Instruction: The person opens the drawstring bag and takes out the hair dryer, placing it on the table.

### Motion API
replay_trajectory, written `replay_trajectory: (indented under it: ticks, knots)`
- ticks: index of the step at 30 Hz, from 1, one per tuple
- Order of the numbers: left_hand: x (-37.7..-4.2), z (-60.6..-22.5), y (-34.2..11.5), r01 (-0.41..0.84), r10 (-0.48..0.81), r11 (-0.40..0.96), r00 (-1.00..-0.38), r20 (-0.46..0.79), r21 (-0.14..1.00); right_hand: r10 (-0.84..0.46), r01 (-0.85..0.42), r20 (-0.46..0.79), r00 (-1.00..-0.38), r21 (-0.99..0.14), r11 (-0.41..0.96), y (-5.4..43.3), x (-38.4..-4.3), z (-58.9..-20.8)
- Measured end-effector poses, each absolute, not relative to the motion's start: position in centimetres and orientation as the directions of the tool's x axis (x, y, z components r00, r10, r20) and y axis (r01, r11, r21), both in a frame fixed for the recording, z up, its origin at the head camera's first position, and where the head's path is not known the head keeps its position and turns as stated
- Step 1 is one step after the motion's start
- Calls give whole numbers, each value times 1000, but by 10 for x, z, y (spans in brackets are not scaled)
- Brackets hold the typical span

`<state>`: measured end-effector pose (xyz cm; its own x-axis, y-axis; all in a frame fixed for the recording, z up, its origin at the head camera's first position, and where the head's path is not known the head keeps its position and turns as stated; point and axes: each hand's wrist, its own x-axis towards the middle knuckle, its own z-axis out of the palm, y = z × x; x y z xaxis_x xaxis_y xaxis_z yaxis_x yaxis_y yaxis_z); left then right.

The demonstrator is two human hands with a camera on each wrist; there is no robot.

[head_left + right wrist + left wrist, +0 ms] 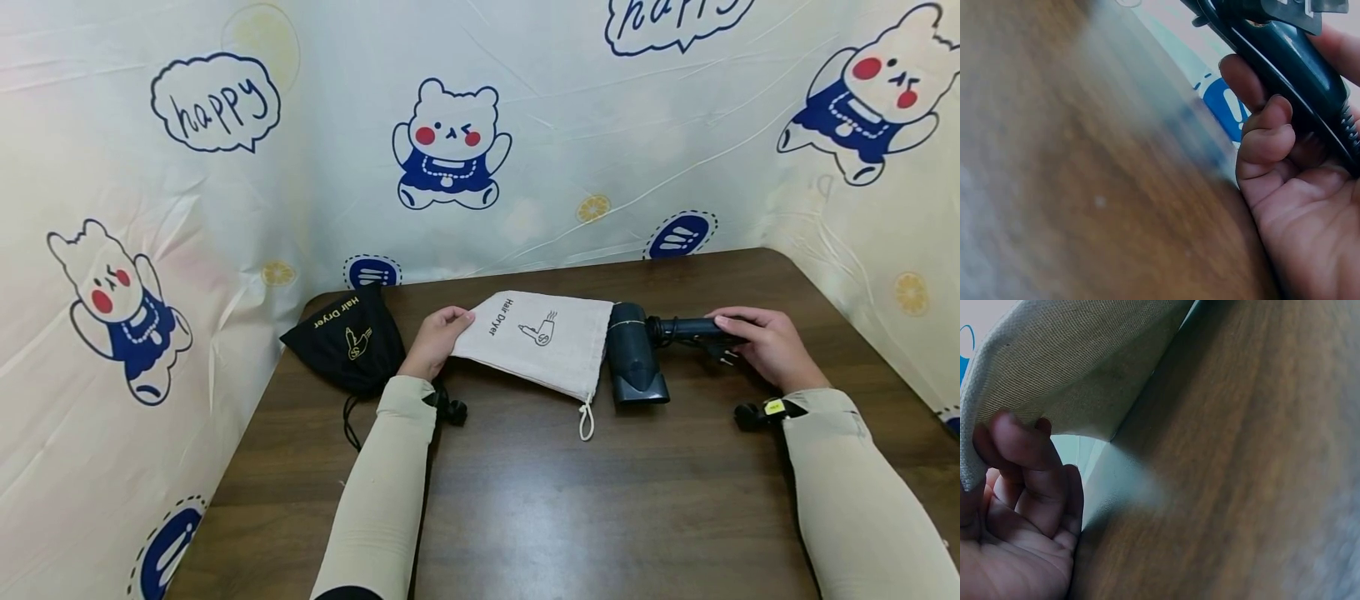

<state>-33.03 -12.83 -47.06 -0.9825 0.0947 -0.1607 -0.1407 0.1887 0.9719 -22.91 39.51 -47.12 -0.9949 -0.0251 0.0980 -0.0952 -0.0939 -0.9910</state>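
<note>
My left hand [435,342] pinches the closed-end corner of a white drawstring bag [555,342] printed "Hair Dryer". In the left wrist view the cloth [1079,362] is lifted at the fingers and slopes down to the table. A dark hair dryer [630,354] lies just right of the bag's corded end, its barrel close against the bag's edge. My right hand [776,346] grips the dryer's handle near its end. The right wrist view shows fingers curled round the handle [1304,69]. Its cord and plug [723,356] are bundled along the handle.
A black drawstring bag [356,342] marked "Hair Dryer" lies at the table's back left, beside my left forearm. The brown wooden table [570,517] runs back to a printed curtain [540,167]. White cord [587,419] loops from the white bag's front corner.
</note>
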Motion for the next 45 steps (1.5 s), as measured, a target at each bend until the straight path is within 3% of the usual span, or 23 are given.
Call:
replay_trajectory:
  ticks: [8, 31, 45]
  knots:
    - [-331, -471, -129, -141, 100, 180, -982, -161, 973, -1, -82, 82, -997, -994, -77, 398, -228, -470]
    - [-329, -469, -129, -152, 104, 193, -979, -174, 969, 83, -147, 131, -988, -960, -239, 411, -224, -471]
    - [-329, -470, -129, -157, 95, 216, -979, -181, 964, 207, -153, 101, -973, -956, -250, 420, -223, -471]
